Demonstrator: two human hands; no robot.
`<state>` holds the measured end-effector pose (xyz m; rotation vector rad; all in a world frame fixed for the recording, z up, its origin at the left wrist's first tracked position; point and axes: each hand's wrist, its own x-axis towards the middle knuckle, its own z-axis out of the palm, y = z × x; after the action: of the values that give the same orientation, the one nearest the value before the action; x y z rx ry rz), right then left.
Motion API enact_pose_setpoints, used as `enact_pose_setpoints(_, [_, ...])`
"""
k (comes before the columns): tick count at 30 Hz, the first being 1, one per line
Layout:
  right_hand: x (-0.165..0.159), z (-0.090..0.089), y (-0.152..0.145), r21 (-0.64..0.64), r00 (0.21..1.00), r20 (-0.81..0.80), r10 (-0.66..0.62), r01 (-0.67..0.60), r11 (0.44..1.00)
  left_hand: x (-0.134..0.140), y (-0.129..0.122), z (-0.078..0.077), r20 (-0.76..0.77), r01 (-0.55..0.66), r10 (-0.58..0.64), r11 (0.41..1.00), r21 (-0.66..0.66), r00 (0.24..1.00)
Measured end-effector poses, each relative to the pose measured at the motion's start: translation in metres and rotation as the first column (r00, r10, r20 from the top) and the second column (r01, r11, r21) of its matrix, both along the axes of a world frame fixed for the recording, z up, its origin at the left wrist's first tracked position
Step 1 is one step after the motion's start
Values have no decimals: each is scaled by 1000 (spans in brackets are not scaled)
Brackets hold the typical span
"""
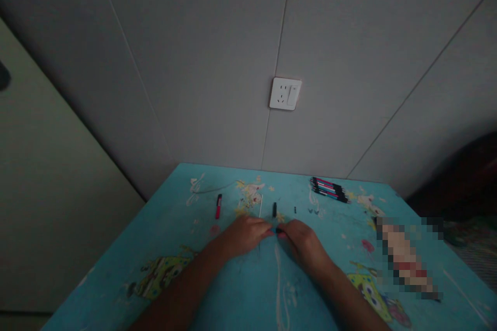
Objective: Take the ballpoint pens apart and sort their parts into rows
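Observation:
My left hand [246, 232] is closed, its fingertips pinched together close to the right hand. Whatever it holds is too small to make out, though a hint of blue shows at the tips. My right hand [302, 240] pinches a small black pen part [278, 230] that points toward the left fingertips. Just beyond the hands lie a thin white pen refill [260, 206], a short black pen piece [274, 210] and a tiny black piece [295, 210]. To the left of them is a red pen piece with a black end [218, 207].
Several black, red and blue pens [330, 190] lie side by side at the table's back right. A blurred-out long item [406, 258] rests at the right. The table has a blue cartoon-print cover [240, 289]. A wall with a socket [285, 93] stands behind.

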<state>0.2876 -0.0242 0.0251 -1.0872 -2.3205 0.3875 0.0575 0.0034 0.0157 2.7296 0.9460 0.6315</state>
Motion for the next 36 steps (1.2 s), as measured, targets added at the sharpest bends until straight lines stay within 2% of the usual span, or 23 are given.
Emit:
enact_pose_setpoints(2, [-2,2,-1,54,1000,7,28,-29,998,-2,1,1,64,25,-21,998,-55,998])
enact_pose_setpoints(4, [-5,4,-4,42,999,-50,16,-14,999,-5,2,2,80,23,-18,998,-66,997])
enact_pose_setpoints(8, [-10,1,-7,-123,986,-140,-94,77,989,-13,3,2,-22,-22,22,999,27,1000])
enact_pose_setpoints(12, [-13,-7,-5,-248,975,-171,-139,94,964,-14,2,-1,-133,-9,26,992,129,991])
enact_pose_setpoints(15, [-14,-8,-4,-255,962,-244,-123,59,965,-13,1,0,-150,-1,25,988,156,988])
enact_pose_setpoints(17, [-15,-7,-4,-274,970,-224,-95,31,961,-13,1,1,-147,-3,28,986,166,989])
enact_pose_setpoints(26, [-16,-7,-6,-293,971,-201,-130,68,954,-17,2,3,-146,-14,47,977,215,988])
enact_pose_setpoints(31, [-18,-4,-8,-293,974,-205,-92,28,956,-16,1,6,-163,-3,36,980,198,986])
enact_pose_setpoints(36, [-18,-3,-8,-289,969,-215,-124,58,956,-16,1,4,-155,4,27,981,195,988])
